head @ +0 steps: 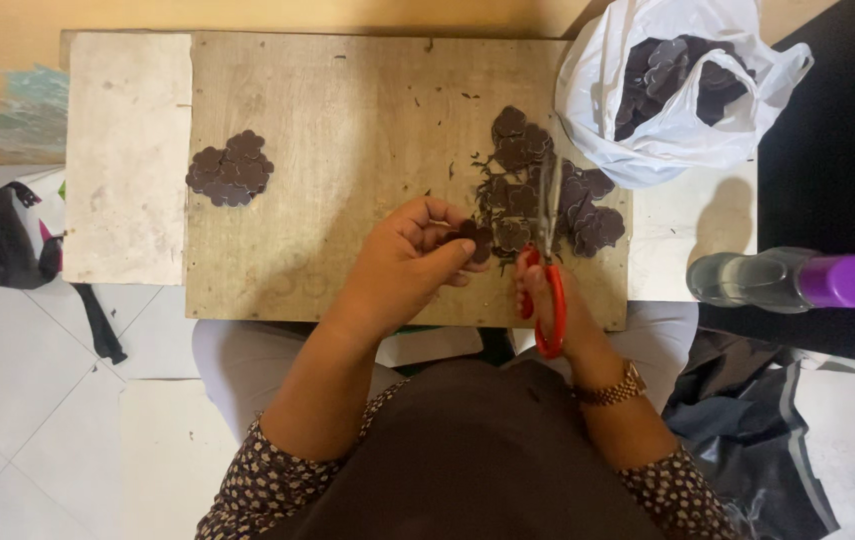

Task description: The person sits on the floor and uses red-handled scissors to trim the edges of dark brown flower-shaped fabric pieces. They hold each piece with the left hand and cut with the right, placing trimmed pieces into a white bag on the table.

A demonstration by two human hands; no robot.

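My left hand (402, 268) pinches a small dark brown flower-shaped cutout (474, 240) over the near edge of a wooden board (347, 110). My right hand (559, 300) grips red-handled scissors (547, 262), whose blades point away from me over a heap of the same dark cutouts (547, 190) and thin trimmings. A smaller pile of cutouts (230, 168) lies on the board's left side.
A white plastic bag (672, 85) holding more dark cutouts sits at the far right. A clear bottle with a purple cap (782, 280) lies on its side to the right. A pale board (127, 150) lies left of the wooden one. Dark cloth (7, 240) rests on the tiled floor.
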